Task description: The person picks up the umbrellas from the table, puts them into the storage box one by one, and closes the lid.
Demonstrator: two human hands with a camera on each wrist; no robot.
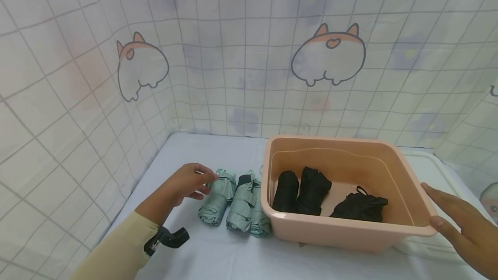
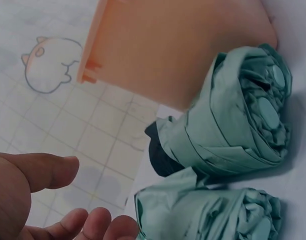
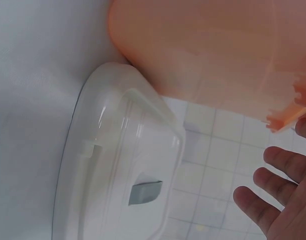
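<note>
Three folded green umbrellas lie side by side left of a peach plastic bin: the left one (image 1: 215,204), the middle one (image 1: 241,208) and a third (image 1: 260,213) against the bin's wall. My left hand (image 1: 189,182) hovers at the top end of the left umbrella, its thumb and fingers apart and nothing gripped. In the left wrist view, the fingertips (image 2: 97,222) come right up to that umbrella's edge. At the right rim of the bin (image 1: 334,233), my right hand (image 1: 463,224) has its fingers extended, fingertips at the rim.
Inside the bin are two black rolled bundles (image 1: 286,191) and a crumpled black pouch (image 1: 361,207) with a loop. A white lid (image 3: 118,165) with a grey latch lies under and beyond the bin's right side. Tile-patterned sheeting (image 1: 241,55) stands behind and at both sides of the table.
</note>
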